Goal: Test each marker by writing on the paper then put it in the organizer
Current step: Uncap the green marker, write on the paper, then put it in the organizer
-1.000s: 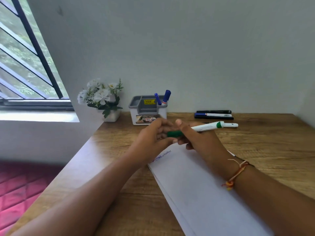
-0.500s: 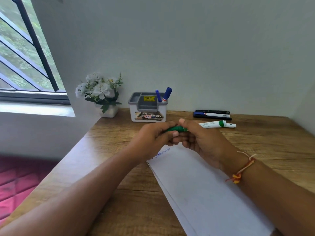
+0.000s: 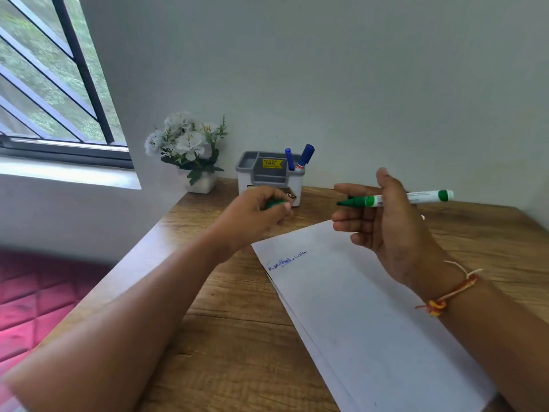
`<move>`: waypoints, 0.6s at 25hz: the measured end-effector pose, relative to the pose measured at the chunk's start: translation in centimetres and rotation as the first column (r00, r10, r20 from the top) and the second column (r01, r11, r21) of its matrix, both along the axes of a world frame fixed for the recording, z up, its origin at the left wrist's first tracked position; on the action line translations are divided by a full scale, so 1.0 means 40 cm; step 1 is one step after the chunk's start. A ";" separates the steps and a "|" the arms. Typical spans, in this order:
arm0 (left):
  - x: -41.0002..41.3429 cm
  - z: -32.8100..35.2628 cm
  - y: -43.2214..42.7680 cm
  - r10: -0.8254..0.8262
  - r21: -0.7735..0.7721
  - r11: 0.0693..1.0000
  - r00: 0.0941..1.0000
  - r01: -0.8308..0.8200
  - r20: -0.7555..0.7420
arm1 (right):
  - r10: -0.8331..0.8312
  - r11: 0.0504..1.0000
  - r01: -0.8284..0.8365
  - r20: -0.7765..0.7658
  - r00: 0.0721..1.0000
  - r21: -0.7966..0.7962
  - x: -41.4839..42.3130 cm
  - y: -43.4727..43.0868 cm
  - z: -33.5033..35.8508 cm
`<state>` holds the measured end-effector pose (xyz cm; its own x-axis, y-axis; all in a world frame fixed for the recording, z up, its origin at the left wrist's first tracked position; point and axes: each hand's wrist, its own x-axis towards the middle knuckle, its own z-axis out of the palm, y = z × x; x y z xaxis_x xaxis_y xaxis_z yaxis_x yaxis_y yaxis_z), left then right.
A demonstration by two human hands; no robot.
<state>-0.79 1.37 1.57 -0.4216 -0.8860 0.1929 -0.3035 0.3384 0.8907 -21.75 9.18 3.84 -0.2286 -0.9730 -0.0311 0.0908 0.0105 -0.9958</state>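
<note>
On the table, the paper runs to its near right corner and the organizer stands at the far edge. Above the paper, the right hand pinches the uncapped green marker, fingers loose; the left hand curls its fingers round the cap. So light a pinch could let the marker slip and streak the table.

marker: white barrel, green tip, green end band | cap: green | organizer, table's back edge: grey top, white body, yellow label | stored markers: blue caps | paper: white, blue scribble | table: brown wood grain | flowers: white, green leaves | wrist thread: red, yellow, white | mat: magenta, diamond quilting
</note>
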 end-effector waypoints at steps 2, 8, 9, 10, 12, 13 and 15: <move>0.006 -0.013 -0.011 0.029 -0.004 1.000 0.992 -0.029 0.119 | -0.023 0.999 0.028 -0.123 0.992 0.040 0.000 -0.002 -0.008; -0.001 -0.014 -0.016 -0.117 -0.003 0.990 0.818 0.144 0.563 | -0.003 0.998 0.025 -0.331 0.944 0.060 0.034 -0.003 -0.089; 0.000 -0.012 -0.016 -0.149 0.021 0.985 0.795 0.169 0.588 | -0.016 0.999 0.032 -0.345 0.939 0.042 0.033 -0.002 -0.097; 0.000 -0.012 -0.019 -0.173 0.041 0.982 0.782 0.186 0.599 | -0.018 0.999 0.030 -0.357 0.934 0.027 0.032 -0.002 -0.102; 0.003 -0.016 -0.023 -0.193 0.058 0.979 0.783 0.198 0.591 | 0.000 1.000 0.005 -0.419 0.908 0.012 0.029 0.000 -0.110; 0.004 -0.017 -0.024 -0.197 0.056 0.978 0.787 0.203 0.585 | 0.009 1.000 -0.004 -0.457 0.889 0.012 0.026 0.001 -0.115; 0.004 -0.021 -0.028 -0.202 0.047 0.975 0.786 0.216 0.584 | 0.012 1.000 -0.010 -0.504 0.864 0.007 0.021 0.002 -0.120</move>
<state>-0.62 0.26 0.74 -0.6347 -0.7616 -0.1310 -0.6809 0.4710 0.5608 -20.89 9.28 -0.94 -0.2038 -0.9756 0.0813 -0.4235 0.0130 -0.9058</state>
